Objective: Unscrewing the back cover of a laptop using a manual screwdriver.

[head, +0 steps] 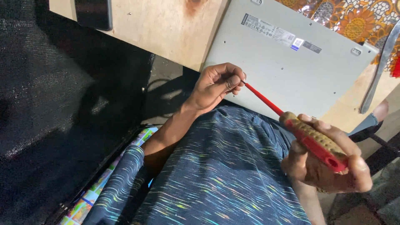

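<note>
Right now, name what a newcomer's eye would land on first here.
The red-shafted screwdriver cuts across the middle, its grip in the right hand and its tip pinched by the left hand. Behind them, an upturned grey laptop lies on the wooden table, with flowered cloth at the top right.

Bright daylight, sharp focus, deep left shadow

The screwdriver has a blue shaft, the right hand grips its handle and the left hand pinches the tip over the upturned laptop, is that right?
Not quite. In the head view the screwdriver has a red shaft, not blue. The rest holds: the right hand grips its red and tan handle, and the left hand pinches the tip at the edge of the grey laptop, which lies bottom side up.
</note>
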